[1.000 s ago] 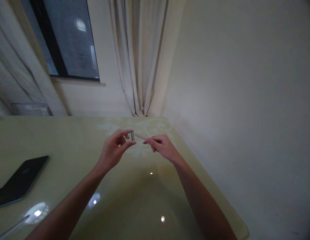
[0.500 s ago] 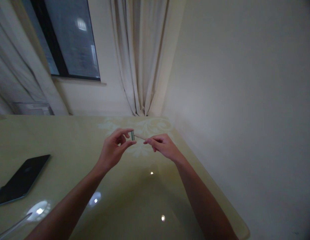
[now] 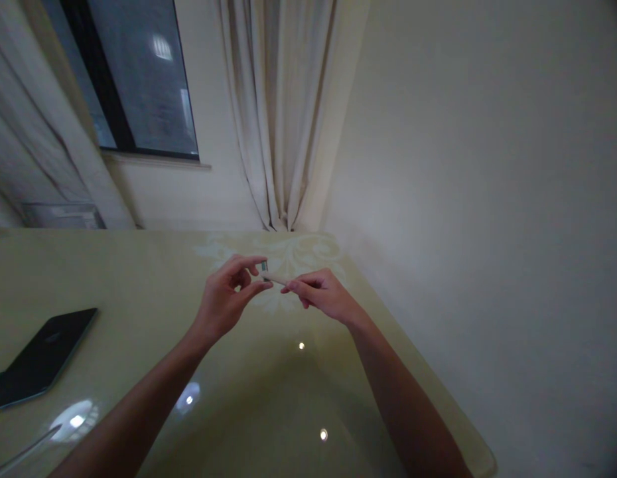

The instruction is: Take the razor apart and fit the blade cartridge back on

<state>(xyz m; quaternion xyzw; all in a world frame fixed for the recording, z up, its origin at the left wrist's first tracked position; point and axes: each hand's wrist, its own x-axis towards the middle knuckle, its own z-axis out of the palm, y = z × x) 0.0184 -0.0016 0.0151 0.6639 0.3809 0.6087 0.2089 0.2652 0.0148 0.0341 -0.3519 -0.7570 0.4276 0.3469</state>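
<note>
Between thumb and index finger, my left hand [image 3: 226,299] pinches a small greenish rectangular piece [image 3: 264,265] upright by its top and bottom ends. My right hand [image 3: 321,292] grips a thin, pale stick [image 3: 276,278], which points left. The stick's tip overlaps the lower part of the small piece; whether they touch cannot be told. Both hands are above the far part of the glossy table.
A dark flat device [image 3: 47,355] lies on the glossy table [image 3: 249,411] at the left. A thin rod [image 3: 27,453] is at the lower left corner. Beyond the table are curtains [image 3: 283,119], a window [image 3: 144,79] and a wall on the right.
My right hand has moved slightly left, bringing the stick's tip across the lower part of the small piece. My left hand has hardly moved.
</note>
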